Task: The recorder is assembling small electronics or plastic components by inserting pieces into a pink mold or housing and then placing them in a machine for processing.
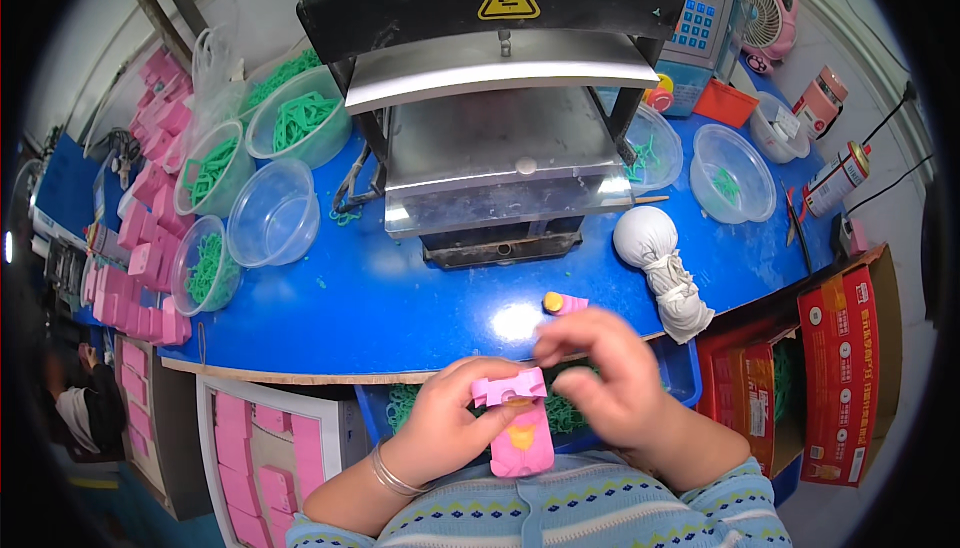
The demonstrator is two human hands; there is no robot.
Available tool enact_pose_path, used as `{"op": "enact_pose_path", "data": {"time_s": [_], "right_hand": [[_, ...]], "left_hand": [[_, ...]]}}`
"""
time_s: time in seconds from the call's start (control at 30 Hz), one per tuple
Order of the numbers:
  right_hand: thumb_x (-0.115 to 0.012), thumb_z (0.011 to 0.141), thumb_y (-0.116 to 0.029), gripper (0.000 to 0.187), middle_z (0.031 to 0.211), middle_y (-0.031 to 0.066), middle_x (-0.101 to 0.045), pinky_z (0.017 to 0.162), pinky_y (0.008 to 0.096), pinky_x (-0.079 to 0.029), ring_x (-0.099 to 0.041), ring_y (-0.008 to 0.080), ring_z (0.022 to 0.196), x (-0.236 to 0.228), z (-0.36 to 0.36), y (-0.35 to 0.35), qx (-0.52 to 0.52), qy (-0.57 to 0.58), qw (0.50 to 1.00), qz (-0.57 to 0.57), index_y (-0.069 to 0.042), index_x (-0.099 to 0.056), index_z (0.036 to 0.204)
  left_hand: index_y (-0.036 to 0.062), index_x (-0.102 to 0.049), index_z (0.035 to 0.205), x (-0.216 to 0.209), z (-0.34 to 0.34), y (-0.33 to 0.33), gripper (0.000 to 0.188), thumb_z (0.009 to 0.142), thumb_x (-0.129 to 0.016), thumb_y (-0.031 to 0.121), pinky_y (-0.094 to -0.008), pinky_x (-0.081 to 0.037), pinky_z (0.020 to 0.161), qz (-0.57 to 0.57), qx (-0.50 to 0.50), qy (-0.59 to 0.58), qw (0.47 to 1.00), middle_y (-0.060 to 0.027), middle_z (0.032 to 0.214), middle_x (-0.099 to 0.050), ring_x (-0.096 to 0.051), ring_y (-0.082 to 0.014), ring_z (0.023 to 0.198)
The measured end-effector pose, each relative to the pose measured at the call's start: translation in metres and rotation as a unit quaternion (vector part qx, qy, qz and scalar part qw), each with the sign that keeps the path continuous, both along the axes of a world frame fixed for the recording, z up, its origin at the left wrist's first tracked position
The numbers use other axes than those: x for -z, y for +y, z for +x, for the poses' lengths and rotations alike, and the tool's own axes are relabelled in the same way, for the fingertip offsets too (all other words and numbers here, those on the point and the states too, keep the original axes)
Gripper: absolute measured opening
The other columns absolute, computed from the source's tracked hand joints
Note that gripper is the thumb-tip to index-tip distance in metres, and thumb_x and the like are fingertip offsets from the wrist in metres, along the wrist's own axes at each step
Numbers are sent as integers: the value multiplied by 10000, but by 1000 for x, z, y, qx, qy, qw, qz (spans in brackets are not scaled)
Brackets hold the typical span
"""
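Note:
My left hand (450,413) grips a pink mould (525,448) with yellow patches, held just in front of my body. Its upper pink piece (508,386) is tilted away from the lower one, and my thumb lies between them. To the right of the mould, my right hand (615,378) hovers with its thumb and forefinger apart and nothing visible in them. Beyond its fingertips a small pink piece with a yellow end (566,303) lies on the blue table (400,308). Under both hands sits a blue tray (682,373) of green strands, partly hidden.
A heated press (500,163) stands at the table's middle. Clear tubs (275,213), several with green strands, flank it. A white cloth bundle (665,273) lies right of centre. Pink blocks (150,263) are stacked at left; more fill a white-rimmed box (340,438). Red cartons (835,373) stand right.

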State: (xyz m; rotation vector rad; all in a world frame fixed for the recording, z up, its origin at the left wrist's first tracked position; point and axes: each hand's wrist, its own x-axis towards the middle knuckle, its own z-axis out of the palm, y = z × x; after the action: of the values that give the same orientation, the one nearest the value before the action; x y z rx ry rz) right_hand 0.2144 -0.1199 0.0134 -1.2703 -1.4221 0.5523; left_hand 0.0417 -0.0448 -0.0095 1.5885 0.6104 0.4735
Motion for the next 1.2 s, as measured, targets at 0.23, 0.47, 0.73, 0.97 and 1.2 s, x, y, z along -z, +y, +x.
{"op": "enact_pose_path", "data": {"time_s": [0.23,0.47,0.73,0.97,1.2], "right_hand": [[-661,715,-96,256,846,134,-529,716,377,-416,-517,313,778,14,24,10,177,-347,917,-89,-3,-546,924],[-672,707,-58,190,782,113,-549,690,359,-433,-542,290,769,18,26,10,118,-243,960,-67,-22,-546,846],[-678,667,-43,167,827,55,-632,699,334,-448,-607,215,783,-9,10,-6,-37,-178,982,43,-46,-611,820],[-661,667,-67,202,853,44,-619,751,348,-403,-579,199,850,-9,11,-6,-82,-230,969,25,-45,-606,860],[-632,653,-260,279,853,86,-554,707,365,-369,-510,240,788,-5,-16,-7,24,-365,929,59,-40,-572,812]], "left_hand": [[17,-583,922,-5,0,7,361,576,-680,-18,-341,-433,742,383,-67,18,921,-102,908,-602,-562,-263,818],[5,-582,921,4,-7,10,373,561,-679,12,-332,-438,640,450,-15,23,893,-107,810,-571,-528,-245,708],[22,-606,918,1,-4,4,382,547,-700,24,-318,-418,589,475,-38,19,879,-73,743,-527,-503,-223,643],[55,-612,959,0,-4,6,397,574,-709,47,-313,-394,591,511,1,51,858,-52,703,-481,-478,-200,631],[33,-578,942,-8,5,2,356,600,-657,94,-347,-438,577,420,6,33,907,-95,727,-481,-510,-265,646]]}}
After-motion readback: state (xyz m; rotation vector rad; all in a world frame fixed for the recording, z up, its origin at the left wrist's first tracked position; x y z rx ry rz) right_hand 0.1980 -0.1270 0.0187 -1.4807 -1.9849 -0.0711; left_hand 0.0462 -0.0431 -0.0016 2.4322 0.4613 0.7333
